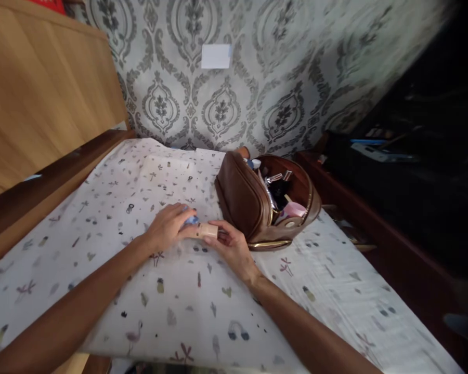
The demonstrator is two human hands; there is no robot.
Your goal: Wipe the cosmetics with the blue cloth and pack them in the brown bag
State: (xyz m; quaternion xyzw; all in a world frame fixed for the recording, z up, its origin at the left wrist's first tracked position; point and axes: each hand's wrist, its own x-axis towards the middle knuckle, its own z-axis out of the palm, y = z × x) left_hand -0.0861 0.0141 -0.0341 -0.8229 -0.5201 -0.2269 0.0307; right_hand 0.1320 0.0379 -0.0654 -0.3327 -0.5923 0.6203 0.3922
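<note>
My left hand (170, 224) rests on the patterned sheet (148, 291) with its fingers curled over a small blue item (191, 220). My right hand (230, 246) pinches a small beige tube-like container (207, 230) that lies between the two hands. Both hands meet just left of an open brown leather pouch (245, 200). Inside the pouch are several small cosmetic items, among them a pink one (294, 209) and dark bottles (278, 187).
A wooden headboard (35, 93) and a dark wood rail (54, 174) run along the left. Patterned wallpaper (257, 78) with a white switch plate (216, 56) backs the bed. A dark shelf with clutter (378, 150) stands on the right.
</note>
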